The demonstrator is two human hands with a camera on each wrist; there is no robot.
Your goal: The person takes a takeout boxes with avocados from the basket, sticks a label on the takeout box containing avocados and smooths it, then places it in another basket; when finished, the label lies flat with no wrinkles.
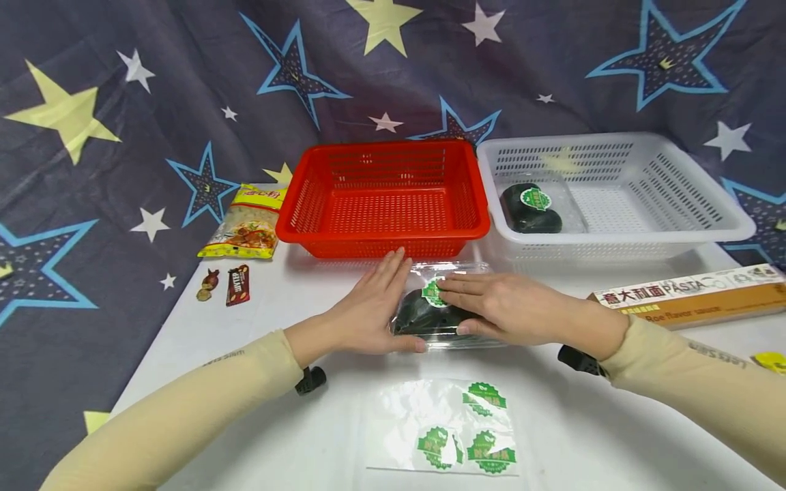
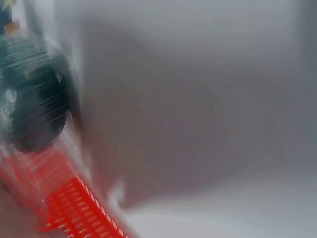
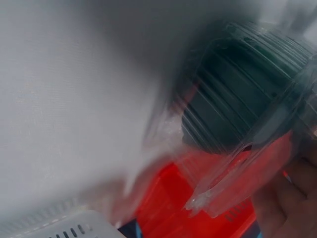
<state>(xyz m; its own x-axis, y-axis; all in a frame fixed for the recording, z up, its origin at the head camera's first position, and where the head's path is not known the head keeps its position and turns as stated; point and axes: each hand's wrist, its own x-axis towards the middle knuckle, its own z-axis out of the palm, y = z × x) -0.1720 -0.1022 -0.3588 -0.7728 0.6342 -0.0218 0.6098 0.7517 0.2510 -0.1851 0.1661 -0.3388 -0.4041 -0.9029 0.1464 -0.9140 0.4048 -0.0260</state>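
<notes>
A clear plastic box [image 1: 424, 326] with dark green rounded produce inside lies on the white table between both hands. On its lid is a round green-and-white sticker [image 1: 432, 292]. My right hand [image 1: 516, 310] presses the sticker with straight fingers, thumb at the lid's near side. Along the box's left side rests my left hand [image 1: 368, 307], fingers straight and pointing away. The ridged plastic side and dark produce [image 3: 233, 94] show in the right wrist view, and the produce [image 2: 37, 104] again in the left wrist view. Nearer me lies a sheet [image 1: 399, 423] with several green stickers [image 1: 491, 450].
Behind the box stand a red basket [image 1: 383, 247] and a white basket [image 1: 620, 237], which holds a similar labelled box [image 1: 568, 208]. At right lies a pasta carton [image 1: 694, 296]. A yellow food bag [image 1: 245, 221], a red candy bar [image 1: 238, 285] and a small wrapped piece [image 1: 207, 285] are at left.
</notes>
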